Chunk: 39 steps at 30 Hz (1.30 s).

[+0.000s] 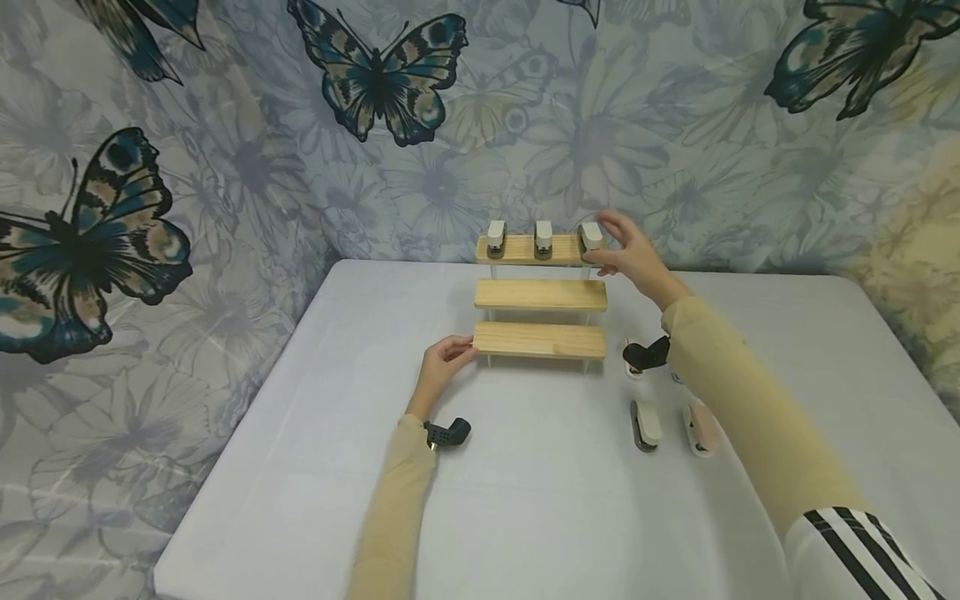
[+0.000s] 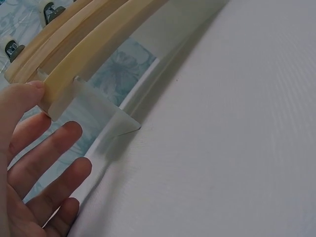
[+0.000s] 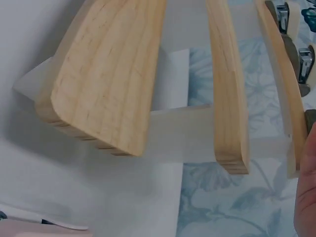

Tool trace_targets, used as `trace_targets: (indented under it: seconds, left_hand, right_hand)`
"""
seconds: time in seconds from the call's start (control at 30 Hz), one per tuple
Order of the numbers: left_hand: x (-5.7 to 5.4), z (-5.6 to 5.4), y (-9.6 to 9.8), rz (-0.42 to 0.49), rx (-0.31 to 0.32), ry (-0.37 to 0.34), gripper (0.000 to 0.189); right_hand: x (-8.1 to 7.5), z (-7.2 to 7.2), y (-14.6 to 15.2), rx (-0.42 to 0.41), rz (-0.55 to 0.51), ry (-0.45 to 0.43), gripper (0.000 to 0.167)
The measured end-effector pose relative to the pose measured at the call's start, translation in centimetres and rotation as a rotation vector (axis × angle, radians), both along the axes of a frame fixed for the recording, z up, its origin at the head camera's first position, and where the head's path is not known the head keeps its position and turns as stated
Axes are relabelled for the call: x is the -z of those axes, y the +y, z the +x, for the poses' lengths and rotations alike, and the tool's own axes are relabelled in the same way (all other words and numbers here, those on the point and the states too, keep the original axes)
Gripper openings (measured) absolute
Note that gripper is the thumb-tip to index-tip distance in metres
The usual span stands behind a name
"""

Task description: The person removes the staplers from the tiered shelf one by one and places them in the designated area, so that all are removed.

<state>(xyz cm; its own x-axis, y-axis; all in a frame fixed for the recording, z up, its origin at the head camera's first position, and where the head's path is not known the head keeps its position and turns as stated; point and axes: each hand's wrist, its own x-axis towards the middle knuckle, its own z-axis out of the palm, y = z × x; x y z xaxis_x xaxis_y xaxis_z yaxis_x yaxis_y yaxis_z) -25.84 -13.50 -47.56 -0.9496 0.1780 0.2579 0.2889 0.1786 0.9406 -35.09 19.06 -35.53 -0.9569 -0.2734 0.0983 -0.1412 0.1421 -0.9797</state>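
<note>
A three-tier wooden shelf stand [image 1: 540, 340] is at the back of the white table. Thumb and index finger of my left hand [image 1: 442, 367] pinch the left end of its lowest board [image 2: 74, 61]; the other fingers are spread below. On the top board, my right hand [image 1: 633, 260] holds a pale stapler [image 1: 591, 236] at the right end, thumb in front and fingers behind. Two more pale staplers, one at the left [image 1: 496, 238] and one in the middle [image 1: 543, 239], stand on that board. The right wrist view shows only an edge of my right hand [image 3: 307, 192].
A pale stapler with a dark base [image 1: 647, 425] and a pink stapler [image 1: 702, 429] lie on the table at right. Further small items near the right wrist are partly hidden by the arm. A butterfly-patterned cloth [image 1: 420, 192] hangs behind the table [image 1: 300, 467].
</note>
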Motion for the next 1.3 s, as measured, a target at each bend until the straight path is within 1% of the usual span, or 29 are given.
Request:
trace_targets:
  seconds: [0.1,0.2,0.3,0.37,0.57,0.87,1.0,1.13,1.3]
  left_hand:
    - [-0.1,0.0,0.2,0.006,0.009,0.003,0.025]
    - [-0.4,-0.2,0.4,0.012,0.032,0.005,0.025]
    - [-0.5,-0.3,0.6,0.014,0.041,0.003,0.025]
    - [-0.5,-0.3,0.7,0.011,0.04,0.002,0.025]
    - [-0.4,-0.1,0.6,-0.002,0.032,0.001,0.025]
    - [-0.5,-0.4,0.8,0.006,0.039,0.007,0.025]
    - [-0.6,-0.4,0.7,0.005,0.034,0.002,0.024]
    - [-0.5,-0.3,0.6,0.01,0.026,-0.001,0.025]
    - [-0.5,0.0,0.1,0.004,-0.002,-0.019,0.025]
  right_hand:
    - [-0.4,-0.2,0.3,-0.033,0.014,-0.09,0.077]
    - [-0.9,-0.5,0.9,-0.082,0.021,-0.185,0.08]
    - [-1.1,-0.7,1.3,-0.116,0.011,-0.236,0.08]
    - [-1.0,-0.7,1.4,-0.123,0.002,-0.247,0.08]
    - [-0.5,-0.5,1.2,-0.075,-0.046,-0.227,0.076]
    - [0.0,-0.1,1.3,-0.028,-0.081,-0.141,0.072]
    - [0.1,0.0,1.3,-0.017,-0.068,-0.119,0.072]
    - [0.2,-0.1,1.0,0.014,-0.045,-0.108,0.072]
    - [0.5,-0.3,0.2,0.041,-0.002,-0.082,0.072]
